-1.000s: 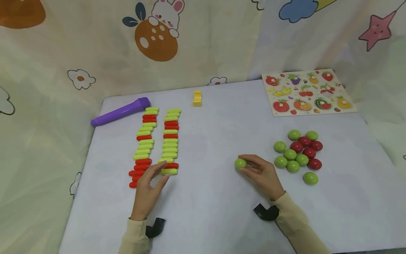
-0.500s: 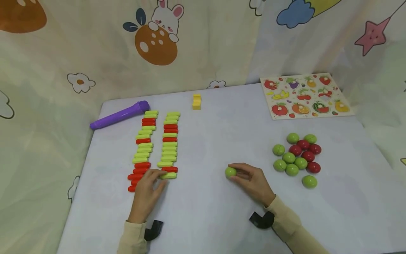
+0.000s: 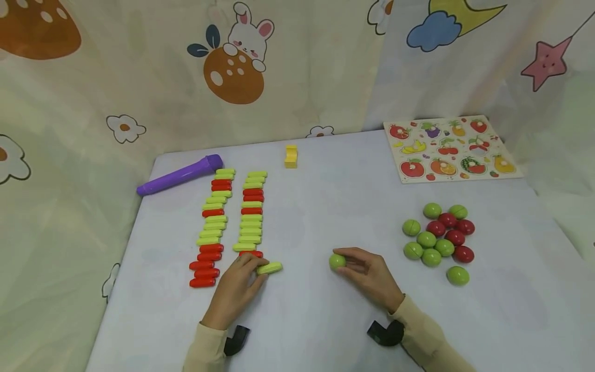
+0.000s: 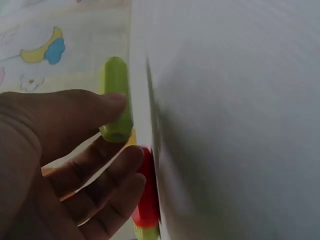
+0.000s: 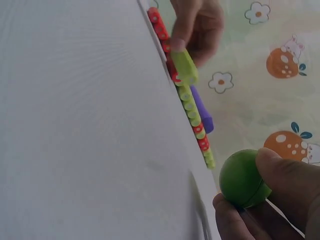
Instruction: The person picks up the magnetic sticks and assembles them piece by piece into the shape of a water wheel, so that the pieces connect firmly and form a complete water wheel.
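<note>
On the white table [image 3: 325,206] lie two columns of red and green sticks [image 3: 251,214]. My left hand [image 3: 257,268] pinches a green stick [image 3: 270,267] at the near end of the right column, pulled out to the right. In the left wrist view the thumb lies on that green stick [image 4: 116,100] with the fingers below, beside a red stick [image 4: 147,200]. My right hand [image 3: 346,261] holds a green ball [image 3: 337,262] near the table's middle; the right wrist view shows that green ball [image 5: 242,179] between thumb and fingers.
A cluster of green and red balls [image 3: 441,240] lies at the right. A fruit puzzle board [image 3: 453,147] sits at the back right, a yellow block [image 3: 291,156] at the back middle, a purple tube [image 3: 178,174] at the back left. Patterned curtains surround the table.
My left hand took the nearest green stick of the right column and drew it right. My right hand carried the green ball leftward, away from the pile.
</note>
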A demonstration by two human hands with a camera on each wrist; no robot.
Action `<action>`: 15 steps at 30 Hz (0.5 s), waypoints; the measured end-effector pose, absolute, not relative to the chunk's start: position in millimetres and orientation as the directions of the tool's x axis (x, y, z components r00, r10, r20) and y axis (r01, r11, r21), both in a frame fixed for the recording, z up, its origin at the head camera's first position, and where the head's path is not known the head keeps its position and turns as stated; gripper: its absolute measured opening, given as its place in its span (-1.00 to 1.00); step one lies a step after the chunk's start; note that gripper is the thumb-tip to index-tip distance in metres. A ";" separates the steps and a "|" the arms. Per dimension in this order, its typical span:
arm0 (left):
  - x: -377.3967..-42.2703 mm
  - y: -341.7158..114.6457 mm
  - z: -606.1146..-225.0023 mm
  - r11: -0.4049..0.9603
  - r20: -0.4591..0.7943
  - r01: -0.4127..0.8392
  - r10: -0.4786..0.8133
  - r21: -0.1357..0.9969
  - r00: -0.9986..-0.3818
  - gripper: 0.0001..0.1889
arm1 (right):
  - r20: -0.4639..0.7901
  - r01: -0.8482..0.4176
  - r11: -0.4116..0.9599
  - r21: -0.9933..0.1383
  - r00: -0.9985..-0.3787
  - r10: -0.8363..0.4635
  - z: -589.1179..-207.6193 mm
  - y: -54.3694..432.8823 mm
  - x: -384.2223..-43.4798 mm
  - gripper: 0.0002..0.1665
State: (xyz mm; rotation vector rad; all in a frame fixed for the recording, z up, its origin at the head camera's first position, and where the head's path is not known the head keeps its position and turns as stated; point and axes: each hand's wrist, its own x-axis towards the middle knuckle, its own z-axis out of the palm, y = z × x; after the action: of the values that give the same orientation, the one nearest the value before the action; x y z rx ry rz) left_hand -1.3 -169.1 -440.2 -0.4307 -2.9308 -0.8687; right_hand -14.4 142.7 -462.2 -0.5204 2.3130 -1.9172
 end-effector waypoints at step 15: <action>-20.0 -123.3 -440.0 0.722 0.142 0.447 0.444 0.529 -0.885 -0.68 | 0.073 -0.137 0.166 -0.977 -0.937 -0.342 -464.3 132.7 -18.3 -0.56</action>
State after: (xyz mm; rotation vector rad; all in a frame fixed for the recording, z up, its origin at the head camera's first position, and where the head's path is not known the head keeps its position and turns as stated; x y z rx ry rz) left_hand -20.0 -123.3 -440.0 -0.7525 -2.9098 -0.8957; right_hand -18.3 132.7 -464.3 -0.4708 2.2680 -1.8716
